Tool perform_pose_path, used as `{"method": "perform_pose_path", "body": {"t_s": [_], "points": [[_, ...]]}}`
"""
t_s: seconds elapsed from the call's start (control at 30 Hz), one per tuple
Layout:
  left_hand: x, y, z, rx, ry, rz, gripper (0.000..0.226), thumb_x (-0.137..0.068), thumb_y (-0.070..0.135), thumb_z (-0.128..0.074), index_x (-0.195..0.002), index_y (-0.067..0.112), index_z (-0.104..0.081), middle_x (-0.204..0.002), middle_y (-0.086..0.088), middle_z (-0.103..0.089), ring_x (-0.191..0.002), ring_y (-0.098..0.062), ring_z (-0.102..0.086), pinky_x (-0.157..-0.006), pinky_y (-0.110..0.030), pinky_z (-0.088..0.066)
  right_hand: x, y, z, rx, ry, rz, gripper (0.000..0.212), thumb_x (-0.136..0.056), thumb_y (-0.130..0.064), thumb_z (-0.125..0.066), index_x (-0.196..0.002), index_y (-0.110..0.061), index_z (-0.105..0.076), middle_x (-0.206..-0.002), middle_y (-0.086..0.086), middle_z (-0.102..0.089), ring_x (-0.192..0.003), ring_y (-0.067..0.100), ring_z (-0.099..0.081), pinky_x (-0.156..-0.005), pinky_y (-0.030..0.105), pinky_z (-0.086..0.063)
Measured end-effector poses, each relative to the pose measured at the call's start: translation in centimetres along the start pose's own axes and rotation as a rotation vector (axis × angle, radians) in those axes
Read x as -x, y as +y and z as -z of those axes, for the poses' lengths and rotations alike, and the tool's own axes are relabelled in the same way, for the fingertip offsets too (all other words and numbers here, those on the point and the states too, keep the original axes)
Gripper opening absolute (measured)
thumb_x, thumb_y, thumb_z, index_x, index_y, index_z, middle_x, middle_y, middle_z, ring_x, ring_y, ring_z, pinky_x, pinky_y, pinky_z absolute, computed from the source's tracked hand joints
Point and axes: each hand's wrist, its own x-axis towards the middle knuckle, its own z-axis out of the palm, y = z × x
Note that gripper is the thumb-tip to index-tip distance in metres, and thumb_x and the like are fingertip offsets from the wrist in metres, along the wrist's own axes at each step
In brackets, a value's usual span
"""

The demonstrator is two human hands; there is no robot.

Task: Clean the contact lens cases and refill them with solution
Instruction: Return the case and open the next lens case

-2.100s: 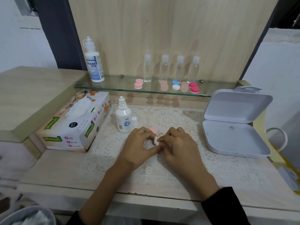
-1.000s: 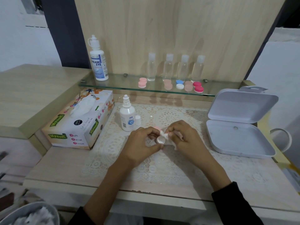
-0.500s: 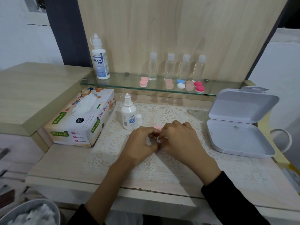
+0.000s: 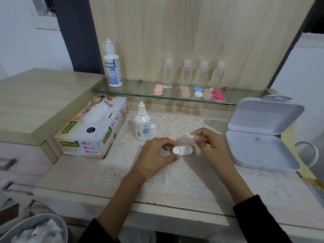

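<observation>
A white open contact lens case (image 4: 182,150) lies low over the lace mat, and my left hand (image 4: 154,158) pinches its left end between thumb and fingers. My right hand (image 4: 213,146) is just right of the case and pinches a crumpled white tissue (image 4: 190,136). A pink cap (image 4: 172,138) lies on the mat behind the case. A small solution bottle (image 4: 142,123) stands uncapped at the mat's far left, its white cap (image 4: 153,129) beside it.
A tissue box (image 4: 94,130) sits left, an open white plastic box (image 4: 259,137) right. The glass shelf (image 4: 140,92) carries a large solution bottle (image 4: 112,65), several clear bottles (image 4: 185,73) and several coloured lens cases (image 4: 198,92). A bin with used tissues (image 4: 35,230) is at lower left.
My hands have drawn apart. The right hand has lifted the tissue off the case and moved right, so the white case's two wells now show.
</observation>
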Motion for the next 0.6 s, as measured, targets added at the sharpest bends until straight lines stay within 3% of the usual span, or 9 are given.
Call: {"method": "perform_pose_path", "body": {"t_s": [0.1, 0.23, 0.3, 0.47, 0.6], "points": [[0.0, -0.2, -0.1, 0.001, -0.005, 0.002, 0.028, -0.071, 0.014, -0.081, -0.097, 0.019, -0.072, -0.088, 0.011, -0.069, -0.083, 0.0, -0.06, -0.077, -0.01, -0.045, 0.6, 0.6, 1.1, 0.084, 0.124, 0.089, 0.021, -0.09, -0.003, -0.061, -0.085, -0.022, -0.066, -0.089, -0.014, -0.064, -0.085, -0.01, -0.057, -0.071, 0.005, -0.04], [0.0, -0.2, -0.2, -0.012, -0.003, -0.003, 0.028, -0.071, 0.014, -0.08, -0.097, 0.021, -0.072, -0.087, 0.014, -0.068, -0.083, 0.0, -0.06, -0.077, -0.012, -0.046, 2.0, 1.9, -0.1, 0.365, 0.044, 0.255, 0.009, -0.086, -0.01, -0.066, -0.087, -0.014, -0.073, -0.088, -0.006, -0.062, -0.083, 0.01, -0.059, -0.066, 0.027, -0.047], [-0.1, -0.2, -0.1, -0.013, -0.007, -0.001, 0.027, -0.072, 0.014, -0.08, -0.097, 0.021, -0.073, -0.088, 0.014, -0.068, -0.084, -0.001, -0.059, -0.078, -0.013, -0.046, 2.7, 1.9, -0.8, 0.467, 0.048, 0.276, 0.01, -0.087, -0.013, -0.066, -0.088, -0.015, -0.075, -0.089, -0.006, -0.06, -0.081, 0.012, -0.058, -0.061, 0.032, -0.049], [-0.1, -0.3, 0.0, 0.002, -0.01, 0.016, 0.026, -0.072, 0.014, -0.08, -0.094, 0.025, -0.072, -0.087, 0.018, -0.067, -0.085, 0.0, -0.06, -0.081, -0.012, -0.045, 2.3, 1.4, -1.4, 0.646, 0.018, 0.313, 0.004, -0.079, -0.012, -0.073, -0.081, -0.016, -0.075, -0.083, -0.003, -0.057, -0.073, 0.018, -0.057, -0.047, 0.033, -0.046], [0.0, -0.1, -0.1, -0.024, -0.011, 0.018, 0.024, -0.072, 0.016, -0.08, -0.093, 0.024, -0.072, -0.088, 0.017, -0.067, -0.086, 0.001, -0.059, -0.08, -0.011, -0.043, 1.7, 1.2, -1.5, 0.634, -0.029, 0.285, 0.007, -0.074, -0.003, -0.072, -0.077, -0.01, -0.072, -0.08, -0.001, -0.056, -0.072, 0.021, -0.057, -0.05, 0.035, -0.047]]}}
